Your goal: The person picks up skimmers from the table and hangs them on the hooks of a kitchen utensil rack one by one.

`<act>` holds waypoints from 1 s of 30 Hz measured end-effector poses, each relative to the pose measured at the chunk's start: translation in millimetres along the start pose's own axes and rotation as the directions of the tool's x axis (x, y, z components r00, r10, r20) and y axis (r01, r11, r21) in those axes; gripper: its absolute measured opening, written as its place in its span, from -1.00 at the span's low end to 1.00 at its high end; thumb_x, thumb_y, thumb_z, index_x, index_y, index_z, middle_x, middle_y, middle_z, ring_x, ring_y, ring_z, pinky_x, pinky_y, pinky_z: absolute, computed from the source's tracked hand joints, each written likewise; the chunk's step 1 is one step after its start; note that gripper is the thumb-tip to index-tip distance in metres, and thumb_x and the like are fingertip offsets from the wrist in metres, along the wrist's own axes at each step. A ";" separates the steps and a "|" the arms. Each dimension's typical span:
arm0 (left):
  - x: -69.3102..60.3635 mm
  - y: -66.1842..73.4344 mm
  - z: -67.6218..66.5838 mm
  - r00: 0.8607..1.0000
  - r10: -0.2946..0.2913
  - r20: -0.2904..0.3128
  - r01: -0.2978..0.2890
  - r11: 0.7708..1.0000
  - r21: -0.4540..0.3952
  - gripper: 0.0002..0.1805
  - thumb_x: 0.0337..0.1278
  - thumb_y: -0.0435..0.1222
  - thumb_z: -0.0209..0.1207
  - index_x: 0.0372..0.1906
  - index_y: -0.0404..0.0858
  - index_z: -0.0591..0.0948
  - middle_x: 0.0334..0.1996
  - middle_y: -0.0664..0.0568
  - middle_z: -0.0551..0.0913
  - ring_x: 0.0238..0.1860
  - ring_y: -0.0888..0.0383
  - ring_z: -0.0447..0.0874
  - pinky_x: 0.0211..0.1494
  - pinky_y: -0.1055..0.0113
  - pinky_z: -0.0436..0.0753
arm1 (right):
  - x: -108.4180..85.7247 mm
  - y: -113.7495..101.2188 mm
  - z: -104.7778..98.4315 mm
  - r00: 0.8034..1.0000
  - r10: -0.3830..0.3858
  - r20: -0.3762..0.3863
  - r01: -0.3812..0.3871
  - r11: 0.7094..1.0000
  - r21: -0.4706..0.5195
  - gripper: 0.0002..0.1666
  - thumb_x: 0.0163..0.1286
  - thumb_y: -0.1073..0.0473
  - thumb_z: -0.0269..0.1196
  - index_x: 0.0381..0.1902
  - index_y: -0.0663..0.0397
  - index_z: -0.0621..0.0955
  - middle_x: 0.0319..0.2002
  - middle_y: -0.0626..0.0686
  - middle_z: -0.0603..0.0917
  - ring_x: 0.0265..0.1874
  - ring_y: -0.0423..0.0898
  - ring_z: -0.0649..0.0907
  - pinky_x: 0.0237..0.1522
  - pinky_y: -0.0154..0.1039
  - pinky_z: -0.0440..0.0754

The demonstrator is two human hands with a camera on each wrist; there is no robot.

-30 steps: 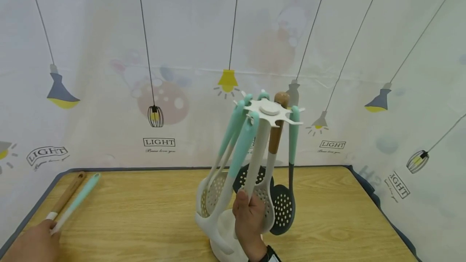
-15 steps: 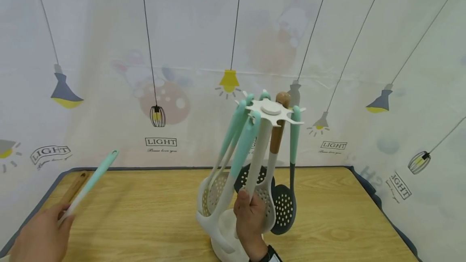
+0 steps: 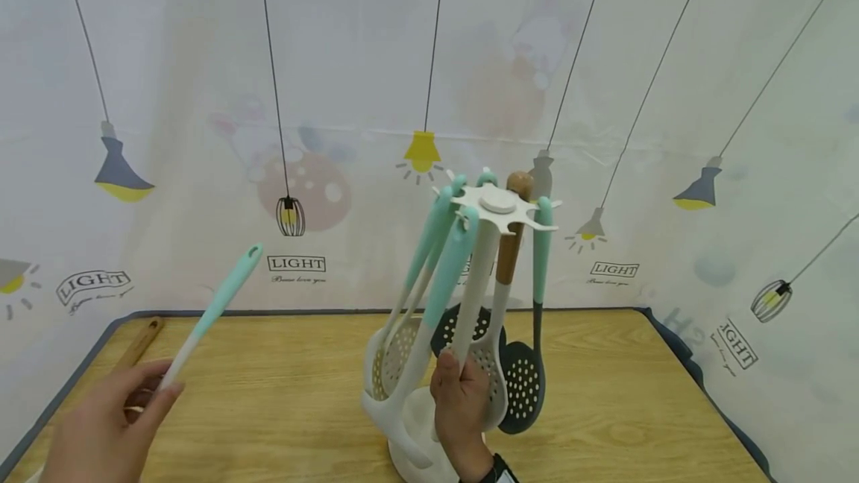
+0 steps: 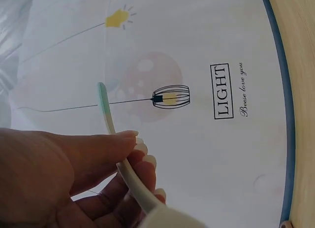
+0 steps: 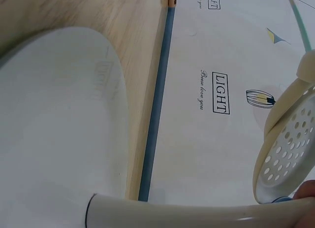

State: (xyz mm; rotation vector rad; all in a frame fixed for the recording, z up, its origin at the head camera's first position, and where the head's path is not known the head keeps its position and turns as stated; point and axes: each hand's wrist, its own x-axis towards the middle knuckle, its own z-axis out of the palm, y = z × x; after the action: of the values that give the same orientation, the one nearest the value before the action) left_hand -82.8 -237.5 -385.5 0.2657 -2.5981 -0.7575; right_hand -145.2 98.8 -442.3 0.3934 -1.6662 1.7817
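My left hand [image 3: 101, 423] pinches a utensil with a mint handle [image 3: 221, 297] and white neck, raised over the table's left part and tilted up to the right. In the left wrist view, thumb and fingers close round its white neck [image 4: 130, 179]; a white part at the bottom edge is cut off, so its kind cannot be told. My right hand [image 3: 459, 401] grips the white pole [image 3: 475, 297] of a utensil stand with a hooked top [image 3: 498, 202]. Mint-handled utensils, a brown-handled white slotted spoon [image 3: 493, 386] and a black skimmer [image 3: 521, 386] hang from it.
The stand's round white base [image 3: 419, 461] is partly hidden by the utensils and my right hand. A brown-handled utensil [image 3: 141, 341] lies at the left of the wooden table [image 3: 268, 393], partly behind my left hand. A printed curtain [image 3: 335, 58] surrounds the table.
My left hand has lifted the mint-handled utensil off the table and carried it to the right. The brown-handled one stays behind. My right hand keeps its grip on the pole.
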 end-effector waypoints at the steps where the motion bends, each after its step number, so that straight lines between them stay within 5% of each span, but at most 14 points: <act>1: -1.9 2.4 -0.2 1.000 0.008 -0.014 -0.008 1.000 -0.006 -0.66 0.22 -0.34 0.35 0.03 -0.44 0.66 -0.38 -0.14 0.75 -0.51 0.56 0.44 -0.53 0.53 0.46 | 0.0 0.0 0.1 1.000 -0.003 0.000 0.003 1.000 0.000 -0.43 0.63 0.21 0.02 -0.66 0.30 0.30 -0.80 0.16 0.21 -0.83 -0.36 0.21 -0.87 -0.42 0.17; 10: -18.9 32.8 -4.5 0.977 0.159 -0.143 -0.170 0.983 -0.066 -0.70 0.00 -0.51 0.44 -0.10 -0.40 0.72 -0.44 -0.04 0.72 -0.49 0.70 0.35 -0.53 0.73 0.40 | 0.2 0.5 1.2 1.000 -0.003 -0.001 0.003 1.000 0.004 -0.44 0.63 0.23 0.02 -0.66 0.30 0.30 -0.81 0.17 0.21 -0.84 -0.35 0.21 -0.87 -0.43 0.18; 18: -31.9 60.6 4.5 0.905 0.329 -0.269 -0.381 0.908 -0.171 -0.64 -0.25 -0.59 0.49 -0.20 -0.35 0.77 -0.51 0.07 0.66 -0.44 0.65 0.44 -0.51 0.73 0.45 | -0.3 -0.2 -0.3 1.000 0.012 -0.003 -0.012 1.000 0.003 -0.43 0.63 0.20 0.03 -0.65 0.33 0.30 -0.80 0.17 0.21 -0.81 -0.38 0.22 -0.85 -0.44 0.19; 30: -46.7 86.4 11.2 0.859 0.433 -0.271 -0.497 0.834 -0.240 -0.60 -0.21 -0.62 0.47 -0.16 -0.27 0.77 -0.44 0.19 0.65 -0.43 0.54 0.50 -0.42 0.73 0.49 | 0.0 -0.1 -0.2 1.000 0.009 0.003 -0.009 1.000 0.009 -0.43 0.63 0.21 0.02 -0.65 0.31 0.28 -0.80 0.17 0.20 -0.82 -0.38 0.22 -0.86 -0.44 0.19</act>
State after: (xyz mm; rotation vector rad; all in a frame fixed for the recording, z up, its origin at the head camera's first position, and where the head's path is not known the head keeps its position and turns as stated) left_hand -51.5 -146.6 -362.5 -0.3606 -2.1722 -0.8716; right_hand -145.1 99.0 -442.3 0.3933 -1.6646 1.7967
